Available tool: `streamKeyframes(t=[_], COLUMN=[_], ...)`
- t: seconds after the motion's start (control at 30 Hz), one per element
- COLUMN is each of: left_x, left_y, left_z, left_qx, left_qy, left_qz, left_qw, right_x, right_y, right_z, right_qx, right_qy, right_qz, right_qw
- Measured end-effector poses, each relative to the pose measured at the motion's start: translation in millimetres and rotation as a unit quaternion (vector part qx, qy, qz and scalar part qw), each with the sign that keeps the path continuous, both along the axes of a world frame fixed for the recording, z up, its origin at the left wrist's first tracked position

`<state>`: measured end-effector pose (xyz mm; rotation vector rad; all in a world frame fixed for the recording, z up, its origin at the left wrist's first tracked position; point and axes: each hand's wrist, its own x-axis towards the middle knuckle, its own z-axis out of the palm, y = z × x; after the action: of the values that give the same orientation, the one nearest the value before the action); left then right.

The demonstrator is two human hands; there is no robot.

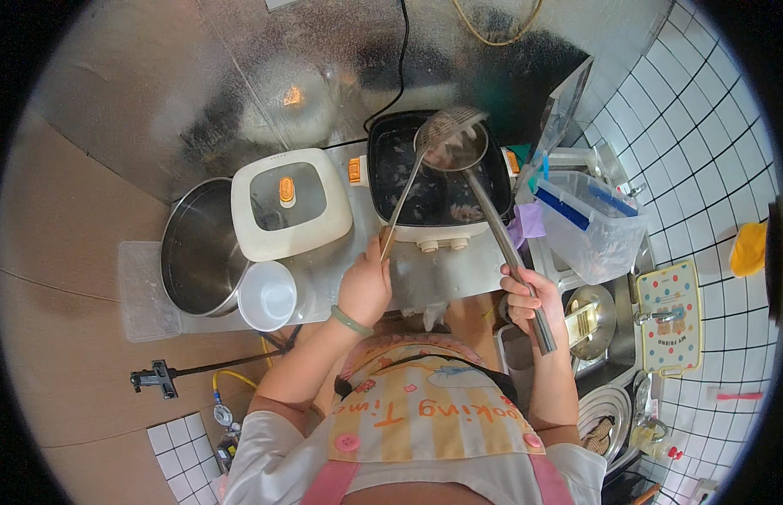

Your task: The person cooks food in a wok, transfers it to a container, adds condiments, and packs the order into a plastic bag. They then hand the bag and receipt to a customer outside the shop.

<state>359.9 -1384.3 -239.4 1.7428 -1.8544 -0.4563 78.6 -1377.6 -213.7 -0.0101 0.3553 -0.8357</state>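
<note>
My left hand (365, 281) grips the wooden handle of a perforated metal skimmer (451, 123). Its bowl is tilted over a round metal strainer (456, 165), and pale pieces of food (466, 144) show between the two. In my right hand (531, 295) is the strainer's long steel handle (495, 218). Both heads are above a black-lined electric pot (401, 189) with a cream body. Dark liquid seems to fill the pot, and a pinkish clump of food (465, 213) lies near its front right. Whether the strainer touches the liquid I cannot tell.
Left of the pot are a cream lid (341, 218) with a window, a large steel stockpot (205, 302) and a white plastic tub (267, 295). To the right stand a clear plastic bin (603, 246), a purple cloth (526, 222) and a sink (625, 356) holding a metal bowl (609, 315).
</note>
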Motion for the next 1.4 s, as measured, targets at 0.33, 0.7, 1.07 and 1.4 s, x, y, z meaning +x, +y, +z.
streamKeyframes(t=[0.33, 0.7, 1.07, 1.4], left_x=[19.1, 33.8, 22.7, -37.4], left_y=[-54.5, -26.0, 12.3, 25.6], left_z=[-27.4, 12.2, 42.8, 33.5], left_qx=[0.119, 0.426, 0.442, 0.066], left_qy=[-0.045, 0.240, 0.617, 0.017], left_qz=[0.107, 0.053, 0.097, 0.007], left_qw=[0.986, 0.871, 0.644, 0.998], right_x=[-34.0, -68.8, -77.5, -56.9], right_y=[17.7, 25.6, 14.0, 6.7], right_z=[-13.9, -12.6, -5.0, 3.9], right_qx=[-0.016, -0.002, -0.017, -0.036], right_qy=[0.013, 0.024, 0.145, 0.194], right_qz=[-0.039, -0.021, 0.015, 0.036], right_qw=[0.999, 0.999, 0.989, 0.980])
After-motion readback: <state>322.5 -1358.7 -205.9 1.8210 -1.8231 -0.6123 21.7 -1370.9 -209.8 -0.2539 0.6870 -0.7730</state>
